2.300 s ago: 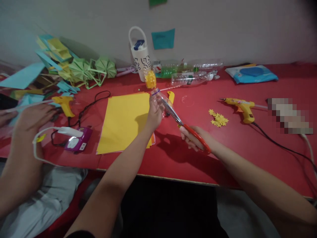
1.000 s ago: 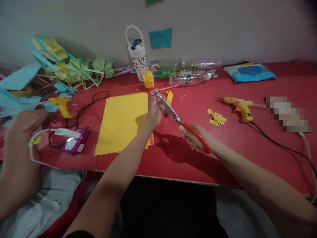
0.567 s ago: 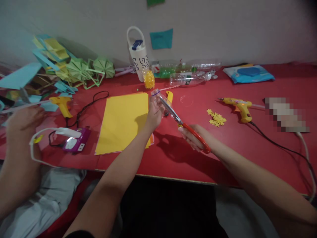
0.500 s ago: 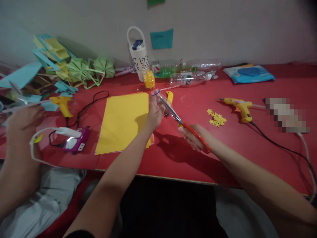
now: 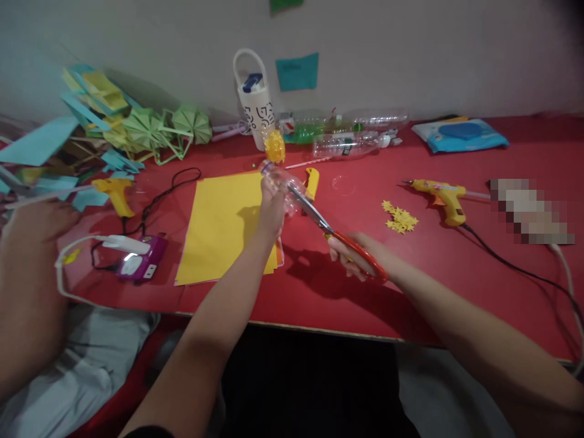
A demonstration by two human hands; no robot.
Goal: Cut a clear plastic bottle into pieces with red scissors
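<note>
Yellow paper (image 5: 223,225), on the table (image 5: 292,298); my left hand (image 5: 272,207), fingers clamped on a clear bottle piece (image 5: 279,175) near the paper's far right corner; scissors (image 5: 337,236), blades at the plastic; my right hand (image 5: 368,244), fingers gripping the handles; yellow stars (image 5: 400,219), piled. Step, as I judge: cutting; next move calls for steady plastic, fingers clear of blades

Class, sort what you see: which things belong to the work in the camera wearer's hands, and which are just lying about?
In the work:
- clear bottle piece, in the left hand
- red-handled scissors, in the right hand

Apparently just lying about:
- yellow paper
- yellow stars
- right-side glue gun
- blue-and-white packet
</note>
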